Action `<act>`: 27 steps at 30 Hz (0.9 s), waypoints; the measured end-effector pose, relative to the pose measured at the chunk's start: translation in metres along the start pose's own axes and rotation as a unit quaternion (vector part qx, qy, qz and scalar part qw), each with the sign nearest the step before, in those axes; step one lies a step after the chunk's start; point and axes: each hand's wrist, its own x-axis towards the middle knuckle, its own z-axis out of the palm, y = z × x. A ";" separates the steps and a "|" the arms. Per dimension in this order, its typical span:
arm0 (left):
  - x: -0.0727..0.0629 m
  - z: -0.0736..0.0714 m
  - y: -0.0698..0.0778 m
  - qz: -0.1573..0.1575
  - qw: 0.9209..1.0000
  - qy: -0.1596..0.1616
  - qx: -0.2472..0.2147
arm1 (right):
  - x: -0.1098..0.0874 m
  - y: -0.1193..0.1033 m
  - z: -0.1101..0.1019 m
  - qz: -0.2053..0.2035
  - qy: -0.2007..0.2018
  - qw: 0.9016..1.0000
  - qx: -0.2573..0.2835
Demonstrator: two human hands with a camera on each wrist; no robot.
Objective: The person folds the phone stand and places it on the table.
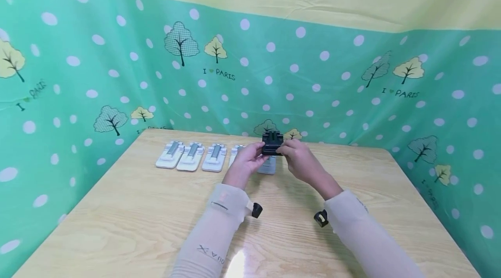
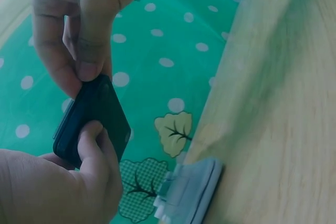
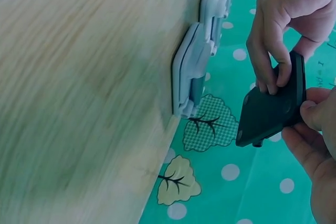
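Observation:
A black folding phone stand [image 1: 272,144] is held up over the back part of the table, between both hands. My left hand [image 1: 247,161] grips it at the left edge, thumb across its flat underside in the left wrist view. At the opposite edge my right hand [image 1: 303,160] pinches it between thumb and fingers, as the right wrist view shows too. Below and behind the hands lies a white phone stand [image 1: 267,167], partly covered by the black one. Another white stand [image 1: 232,156] is mostly hidden by the left hand.
Several white folded phone stands [image 1: 214,158] lie in a row along the back left of the wooden table [image 1: 156,217]. A green dotted curtain [image 1: 235,86] hangs right behind the table and along both sides.

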 end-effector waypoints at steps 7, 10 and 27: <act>0.005 0.006 -0.014 0.005 0.998 0.007 0.062 | -0.013 0.007 0.001 0.010 -0.004 1.000 0.000; 0.008 0.011 -0.021 0.007 0.995 -0.001 0.099 | -0.021 0.011 0.001 0.017 -0.011 1.000 -0.004; 0.028 0.035 -0.055 -0.008 0.975 0.023 0.223 | -0.055 0.037 -0.007 0.092 -0.067 0.993 0.004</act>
